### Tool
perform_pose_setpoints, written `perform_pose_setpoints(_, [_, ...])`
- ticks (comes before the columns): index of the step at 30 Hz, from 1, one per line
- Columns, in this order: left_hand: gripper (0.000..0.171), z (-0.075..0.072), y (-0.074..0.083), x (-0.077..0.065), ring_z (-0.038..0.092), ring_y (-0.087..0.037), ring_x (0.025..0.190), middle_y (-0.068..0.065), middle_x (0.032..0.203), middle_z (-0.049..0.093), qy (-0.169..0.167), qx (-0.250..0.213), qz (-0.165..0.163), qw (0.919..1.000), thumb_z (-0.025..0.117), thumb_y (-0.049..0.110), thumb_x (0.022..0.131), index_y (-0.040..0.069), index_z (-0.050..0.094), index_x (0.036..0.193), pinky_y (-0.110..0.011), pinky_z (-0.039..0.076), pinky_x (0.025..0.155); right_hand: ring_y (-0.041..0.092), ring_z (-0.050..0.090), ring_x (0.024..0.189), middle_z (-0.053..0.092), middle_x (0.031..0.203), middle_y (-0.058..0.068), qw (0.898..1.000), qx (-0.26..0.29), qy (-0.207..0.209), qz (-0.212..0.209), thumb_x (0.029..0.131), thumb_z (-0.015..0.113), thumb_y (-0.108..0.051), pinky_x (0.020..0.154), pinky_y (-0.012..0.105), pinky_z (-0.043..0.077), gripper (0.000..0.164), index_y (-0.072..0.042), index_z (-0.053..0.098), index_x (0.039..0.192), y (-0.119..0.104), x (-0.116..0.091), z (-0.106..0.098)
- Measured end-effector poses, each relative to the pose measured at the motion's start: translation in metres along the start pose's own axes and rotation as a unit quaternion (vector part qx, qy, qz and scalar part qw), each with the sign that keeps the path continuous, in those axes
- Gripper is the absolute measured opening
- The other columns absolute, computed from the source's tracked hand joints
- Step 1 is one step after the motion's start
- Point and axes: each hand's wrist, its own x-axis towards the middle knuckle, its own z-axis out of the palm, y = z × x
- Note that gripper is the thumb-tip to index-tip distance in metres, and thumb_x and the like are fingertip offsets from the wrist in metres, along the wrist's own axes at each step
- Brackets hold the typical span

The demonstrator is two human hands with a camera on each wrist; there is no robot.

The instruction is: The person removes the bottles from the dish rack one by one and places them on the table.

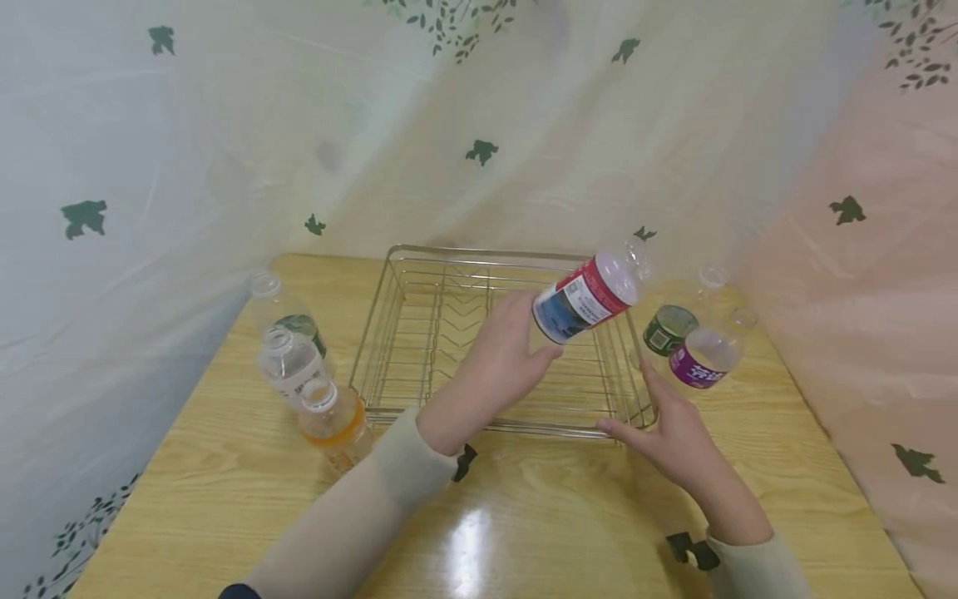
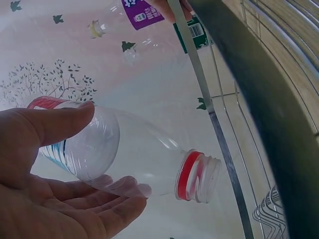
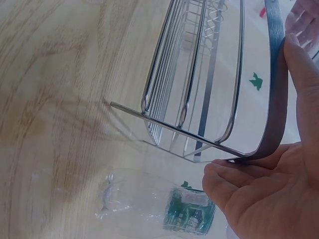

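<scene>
My left hand [image 1: 497, 358] grips a clear plastic bottle [image 1: 587, 295] with a red, white and blue label. It is tilted above the wire dish rack [image 1: 516, 429], neck up and to the right. In the left wrist view the uncapped bottle neck [image 2: 199, 177] has a red ring, and the thumb and fingers lie round the body. My right hand [image 1: 674, 437] holds the rack's near right corner, thumb on the front rim and fingers at the side. The right wrist view shows its fingers [image 3: 224, 184] against the rack's metal rim [image 3: 276, 99].
Left of the rack stand a green-labelled bottle [image 1: 295, 320], a white-labelled bottle [image 1: 292, 366] and an orange-banded bottle [image 1: 337, 433]. On the right are a green-labelled bottle [image 1: 669, 331] and a purple-labelled bottle [image 1: 699, 359]. A patterned curtain [image 1: 374, 150] hangs behind the wooden table [image 1: 554, 507].
</scene>
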Motion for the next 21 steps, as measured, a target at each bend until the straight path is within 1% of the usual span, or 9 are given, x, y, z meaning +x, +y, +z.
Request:
perform_pose_setpoints(6, [0.067, -0.005, -0.002, -0.012, 0.052, -0.024, 0.125, -0.011, 0.137, 0.055, -0.007, 0.021, 0.006, 0.9997, 0.084, 0.015, 0.086, 0.001, 0.05, 0.142, -0.039, 0.045, 0.107, 0.054, 0.031, 0.14, 0.027, 0.159, 0.029, 1.0, 0.004, 0.0, 0.004, 0.082, 0.082, -0.053, 0.107, 0.071, 0.031, 0.118, -0.011, 0.009, 0.164, 0.0, 0.0, 0.001])
perform_pose_setpoints(13, [0.066, -0.012, -0.002, -0.025, 0.054, -0.025, 0.121, -0.011, 0.134, 0.057, -0.014, 0.041, 0.01, 0.999, 0.085, 0.011, 0.085, 0.001, 0.05, 0.141, -0.039, 0.047, 0.103, 0.055, 0.029, 0.14, 0.025, 0.159, 0.031, 1.0, -0.001, -0.004, 0.006, 0.083, 0.081, -0.054, 0.107, 0.072, 0.03, 0.118, -0.006, 0.01, 0.163, -0.002, 0.0, -0.003])
perform_pose_setpoints(17, [0.063, -0.013, -0.003, -0.031, 0.053, -0.025, 0.122, -0.009, 0.133, 0.058, -0.016, 0.05, 0.018, 0.9984, 0.085, 0.009, 0.084, 0.003, 0.052, 0.138, -0.038, 0.046, 0.104, 0.054, 0.028, 0.141, 0.025, 0.16, 0.029, 1.0, -0.003, -0.001, 0.005, 0.082, 0.081, -0.054, 0.107, 0.072, 0.03, 0.118, -0.007, 0.01, 0.163, -0.001, 0.0, -0.002])
perform_pose_setpoints(21, [0.065, -0.015, -0.002, -0.038, 0.052, -0.027, 0.125, -0.011, 0.136, 0.057, -0.024, 0.064, 0.014, 0.9975, 0.085, 0.009, 0.084, 0.003, 0.052, 0.139, -0.039, 0.045, 0.106, 0.053, 0.026, 0.142, 0.023, 0.161, 0.029, 1.0, -0.004, -0.008, 0.009, 0.083, 0.081, -0.055, 0.108, 0.071, 0.029, 0.119, -0.003, 0.01, 0.163, -0.002, -0.001, -0.003])
